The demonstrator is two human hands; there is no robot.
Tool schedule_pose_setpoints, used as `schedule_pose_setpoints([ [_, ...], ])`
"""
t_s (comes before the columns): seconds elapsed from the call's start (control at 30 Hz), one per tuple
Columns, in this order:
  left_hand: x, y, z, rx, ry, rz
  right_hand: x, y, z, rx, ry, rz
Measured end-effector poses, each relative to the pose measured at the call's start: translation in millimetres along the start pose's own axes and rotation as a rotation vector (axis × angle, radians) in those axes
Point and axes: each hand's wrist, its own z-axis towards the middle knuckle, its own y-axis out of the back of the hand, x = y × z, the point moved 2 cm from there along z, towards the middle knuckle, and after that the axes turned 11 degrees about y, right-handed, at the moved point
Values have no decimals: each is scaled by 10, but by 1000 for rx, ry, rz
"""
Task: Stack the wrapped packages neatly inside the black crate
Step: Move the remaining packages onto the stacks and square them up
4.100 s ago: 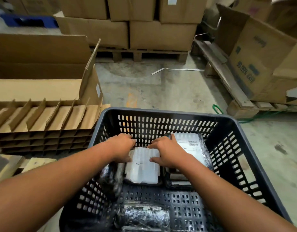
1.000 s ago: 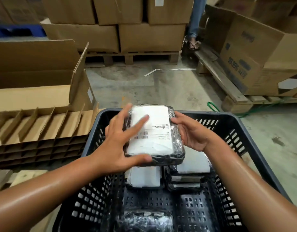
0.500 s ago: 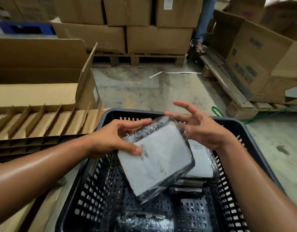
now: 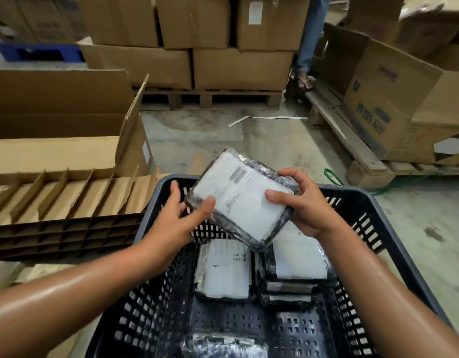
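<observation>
Both arms reach out over the black crate (image 4: pixel 393 236). The left hand (image 4: pixel 175 223) and right hand (image 4: pixel 304 205) hold a wrapped package (image 4: pixel 245 200) by its two sides, tilted, up in the air. Below it, more packages (image 4: pixel 224 270) lie inside the crate. Cardboard boxes (image 4: pixel 215 65) stand far behind.

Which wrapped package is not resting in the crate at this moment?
The tilted package held by both hands above the black crate; the others lie on its floor or stacked.
</observation>
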Motion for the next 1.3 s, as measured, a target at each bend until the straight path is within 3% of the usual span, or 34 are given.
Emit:
schedule_pose_setpoints([
  [0.13, 196, -159, -119, 136, 37, -105, -104, -84, -5, -129, -8, 135],
  [0.23, 171, -175, -43, 146, -44, -112, -166, -166, -56, -79, -61, 118],
  [0.3, 191, -120, -10, 116, -27, -77, -173, -163, -79, 4, -70, -19],
  [0.43, 218, 58, 7, 153, 22, 112, -132, -145, -122, 214, -67, -582],
  [0.63, 36, 274, 25, 291, 87, 255, -56, -283, -149, 527, -104, -858],
  [0.8, 98, 241, -12, 317, 118, 351, -18, -406, -197, 608, -148, -1127],
  [1.03, 379, 138, -40, 393, 238, 600, -175, -367, -272, 724, -428, -1185],
  [1.3, 390, 4, 290, 277, 189, 969, -593, -442, -275, 665, -332, -1296],
])
